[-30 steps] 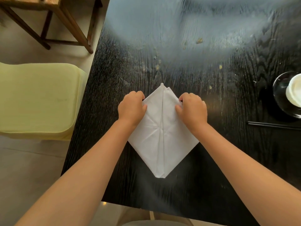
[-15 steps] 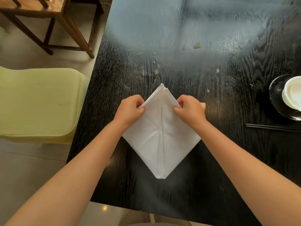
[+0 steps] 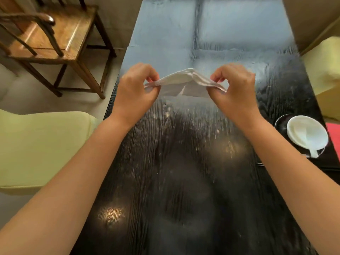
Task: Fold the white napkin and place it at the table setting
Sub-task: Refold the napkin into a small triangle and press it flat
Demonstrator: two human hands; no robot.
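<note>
The folded white napkin (image 3: 184,80) hangs in the air above the black table (image 3: 174,162), seen nearly edge-on with its layers bowed upward in the middle. My left hand (image 3: 136,89) pinches its left end between thumb and fingers. My right hand (image 3: 235,87) pinches its right end the same way. A dim reflection of the napkin shows on the table just below it. The table setting lies at the right edge: a white bowl (image 3: 307,135) with a white spoon in it on a dark saucer (image 3: 279,122).
A wooden chair (image 3: 51,37) stands at the far left. A pale yellow-green chair (image 3: 42,148) sits beside the table's left edge, and another one (image 3: 323,67) at the right. Something red (image 3: 334,135) lies right of the bowl. Dark chopsticks (image 3: 261,164) peek out beside my right forearm.
The napkin lay flat as a diamond under both hands; now both hands have lifted it off the table by its side corners. The camera has tilted up, showing more of the table.
</note>
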